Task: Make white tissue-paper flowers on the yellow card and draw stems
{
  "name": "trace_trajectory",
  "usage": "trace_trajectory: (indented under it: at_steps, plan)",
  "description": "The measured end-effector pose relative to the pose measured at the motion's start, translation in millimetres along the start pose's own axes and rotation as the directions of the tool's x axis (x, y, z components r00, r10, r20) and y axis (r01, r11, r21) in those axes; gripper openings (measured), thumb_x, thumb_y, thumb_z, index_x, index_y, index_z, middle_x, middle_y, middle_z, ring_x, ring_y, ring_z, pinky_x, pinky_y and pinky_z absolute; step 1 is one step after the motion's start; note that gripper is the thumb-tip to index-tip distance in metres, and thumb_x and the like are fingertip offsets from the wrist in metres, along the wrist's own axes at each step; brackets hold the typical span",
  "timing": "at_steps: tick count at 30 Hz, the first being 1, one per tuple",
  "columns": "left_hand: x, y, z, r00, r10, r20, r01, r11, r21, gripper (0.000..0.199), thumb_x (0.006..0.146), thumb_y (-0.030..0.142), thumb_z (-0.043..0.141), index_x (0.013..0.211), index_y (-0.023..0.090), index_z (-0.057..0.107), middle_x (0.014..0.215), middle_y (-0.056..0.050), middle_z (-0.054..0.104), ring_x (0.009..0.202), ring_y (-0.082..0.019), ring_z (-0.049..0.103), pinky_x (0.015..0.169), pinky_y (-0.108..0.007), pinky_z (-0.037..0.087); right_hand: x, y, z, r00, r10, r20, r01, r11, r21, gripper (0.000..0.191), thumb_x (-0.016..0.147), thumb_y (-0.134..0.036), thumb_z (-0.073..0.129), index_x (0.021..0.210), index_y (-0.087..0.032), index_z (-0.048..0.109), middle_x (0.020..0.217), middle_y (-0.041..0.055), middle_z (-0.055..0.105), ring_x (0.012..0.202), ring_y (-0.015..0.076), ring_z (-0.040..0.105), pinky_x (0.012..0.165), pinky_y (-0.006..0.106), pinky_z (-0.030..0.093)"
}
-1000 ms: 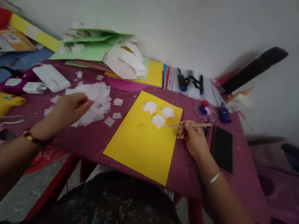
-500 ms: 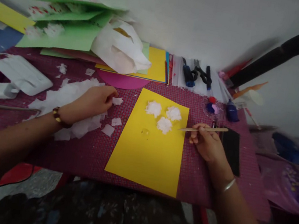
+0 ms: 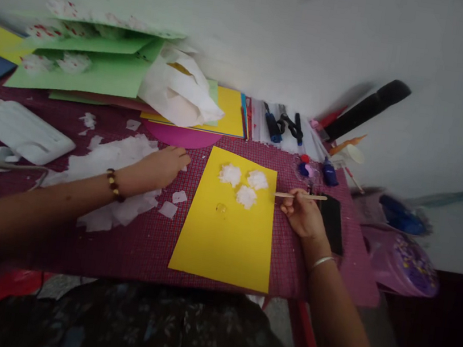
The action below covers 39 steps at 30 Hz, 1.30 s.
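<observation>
A yellow sheet [image 3: 225, 247] lies on the table with three crumpled white paper flowers [image 3: 246, 197] near its top and a small glue blob [image 3: 221, 208] below them. My right hand [image 3: 301, 212], at the sheet's right edge, pinches a thin wooden stick [image 3: 297, 195] that points left. Over small white paper pieces left of the sheet is my left hand [image 3: 166, 167], its fingers bent down and together. A scrap of white shows by its fingertips; whether it is gripped is hidden. The white paper pile [image 3: 122, 215] lies partly under my left forearm.
Green cards [image 3: 94, 76] with white-and-red flowers and a crumpled white sheet [image 3: 177, 94] stand at the back. A white charger [image 3: 22, 130] is at the left. Scissors [image 3: 290, 125], a blue bottle [image 3: 330, 173] and a black pad [image 3: 331, 222] are on the right.
The camera view has shifted. My left hand has moved right over the small white piece, now mostly covered. My right hand still holds the stick near the sheet's right edge.
</observation>
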<state>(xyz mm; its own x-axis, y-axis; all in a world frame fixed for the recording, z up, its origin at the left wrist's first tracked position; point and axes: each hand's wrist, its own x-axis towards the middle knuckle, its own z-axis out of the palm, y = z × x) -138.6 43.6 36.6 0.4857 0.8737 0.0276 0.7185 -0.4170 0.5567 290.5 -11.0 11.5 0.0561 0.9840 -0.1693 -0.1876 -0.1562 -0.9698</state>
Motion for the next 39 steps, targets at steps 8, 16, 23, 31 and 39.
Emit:
trace_trajectory:
  at_steps: [8, 16, 23, 31, 39]
  plan:
    - [-16.0, 6.8, -35.7, 0.933, -0.360, 0.008, 0.336, 0.862, -0.378, 0.010, 0.081, 0.015, 0.061, 0.079, 0.022, 0.054, 0.069, 0.001, 0.058, 0.061, -0.014, 0.052, 0.060, -0.029, 0.048, 12.2, 6.5, -4.1, 0.989, -0.037, 0.141, 0.030, 0.998, 0.053, 0.027, 0.080, -0.042, 0.091, 0.089, -0.023, 0.074, 0.065, -0.0040, 0.068, 0.050, 0.0077, 0.056, 0.058, 0.020, 0.062]
    - [-82.5, 21.9, -51.1, 0.877, -0.472, -0.092, 0.385, 0.804, -0.453, 0.011, 0.085, 0.016, 0.070, 0.085, 0.019, 0.059, 0.071, 0.002, 0.063, 0.063, -0.010, 0.052, 0.060, -0.025, 0.046, 17.1, 8.6, 5.2, 0.978, -0.066, 0.198, 0.062, 0.998, 0.027, 0.018, 0.089, -0.036, 0.086, 0.084, -0.023, 0.076, 0.063, -0.0018, 0.068, 0.049, 0.0097, 0.058, 0.053, 0.022, 0.060]
    - [-84.4, 23.7, -36.3, 0.917, -0.396, -0.055, 0.372, 0.895, -0.246, 0.017, 0.086, 0.038, 0.072, 0.089, 0.021, 0.068, 0.073, -0.001, 0.071, 0.065, -0.015, 0.060, 0.065, -0.031, 0.056, 15.5, 9.7, 10.5, 0.983, -0.076, 0.165, 0.079, 0.997, -0.010, 0.017, 0.101, -0.026, 0.073, 0.084, -0.021, 0.072, 0.062, -0.0028, 0.066, 0.046, 0.0079, 0.057, 0.052, 0.020, 0.056]
    - [-57.3, 36.1, -16.6, 0.961, -0.198, -0.192, 0.244, 0.935, 0.258, 0.017, 0.082, 0.035, 0.068, 0.087, 0.021, 0.074, 0.092, -0.010, 0.072, 0.102, -0.030, 0.065, 0.101, -0.044, 0.048, 11.3, 11.1, 10.4, 0.984, -0.106, 0.143, 0.107, 0.994, 0.006, 0.014, 0.095, -0.030, 0.077, 0.085, -0.021, 0.074, 0.064, -0.0021, 0.067, 0.047, 0.0086, 0.055, 0.053, 0.023, 0.057]
    - [-47.2, 40.4, 2.7, 0.945, -0.326, 0.040, 0.312, 0.929, 0.198, 0.038, 0.083, 0.056, 0.070, 0.067, 0.022, 0.063, 0.069, -0.007, 0.069, 0.063, -0.020, 0.057, 0.063, -0.034, 0.037, 9.2, 9.1, 9.2, 0.983, -0.103, 0.153, 0.114, 0.991, -0.065, 0.017, 0.089, -0.040, 0.081, 0.087, -0.025, 0.073, 0.066, -0.0021, 0.066, 0.052, 0.0108, 0.053, 0.056, 0.027, 0.057]
